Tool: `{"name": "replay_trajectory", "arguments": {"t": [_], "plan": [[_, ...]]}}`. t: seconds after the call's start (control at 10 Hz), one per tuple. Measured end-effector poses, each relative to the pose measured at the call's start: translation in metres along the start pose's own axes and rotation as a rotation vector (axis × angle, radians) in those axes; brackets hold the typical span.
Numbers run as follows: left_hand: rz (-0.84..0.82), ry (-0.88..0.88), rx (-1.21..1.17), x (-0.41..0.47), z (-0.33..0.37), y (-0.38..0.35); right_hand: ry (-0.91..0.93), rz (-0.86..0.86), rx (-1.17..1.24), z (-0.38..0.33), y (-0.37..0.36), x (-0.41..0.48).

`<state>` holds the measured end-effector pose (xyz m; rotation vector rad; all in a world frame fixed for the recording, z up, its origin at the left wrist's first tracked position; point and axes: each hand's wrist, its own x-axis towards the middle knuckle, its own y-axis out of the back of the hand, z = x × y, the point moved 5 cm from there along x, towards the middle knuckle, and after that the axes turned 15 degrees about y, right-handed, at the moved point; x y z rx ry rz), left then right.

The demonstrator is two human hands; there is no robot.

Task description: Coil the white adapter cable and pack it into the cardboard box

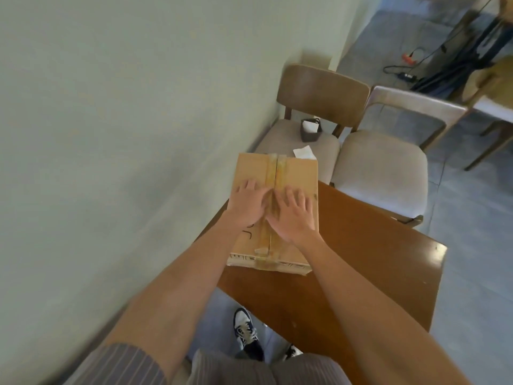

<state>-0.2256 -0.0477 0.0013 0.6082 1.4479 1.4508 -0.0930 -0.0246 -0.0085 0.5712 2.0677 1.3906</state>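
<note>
Item: cardboard box [294, 168], brown, flaps closed, lying on the far left corner of the desk [361, 259], its far end overhanging the edge toward a chair.
- Seam: yellowed clear tape [273, 168] runs the length of the top, along the line where the flaps meet.
- Markings: black printed strokes on the top beside the left wrist and a printed band along the near edge; neither can be read.
- Left hand [248, 202]: palm down on the left flap, fingers [249, 186] straight and spread, gripping nothing.
- Right hand [294, 215]: palm down on the right flap just beside the seam, fingers [297, 195] straight and spread, gripping nothing.
- Desk: dark brown wood, glossy.
- Beyond: two wooden chairs, the nearer-wall chair [319, 90] carrying a small dark holder [310, 132] with white paper in it and a loose white slip [304, 152]; second chair [380, 173] beside it.
- Floor: black cables [402, 70] far right.
</note>
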Motion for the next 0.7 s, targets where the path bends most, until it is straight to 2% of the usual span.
{"name": "replay_trajectory", "arguments": {"t": [0.5, 0.6, 0.7], "plan": [[0.017, -0.036, 0.062, 0.006, 0.015, -0.005, 0.028, 0.016, -0.064, 0.008, 0.003, 0.003], [0.007, -0.008, -0.007, 0.007, 0.021, 0.007, 0.013, 0.030, 0.002, 0.008, 0.018, 0.010], [-0.012, -0.010, -0.287, 0.008, 0.037, 0.028, -0.012, 0.116, 0.208, 0.016, 0.042, 0.012]]}}
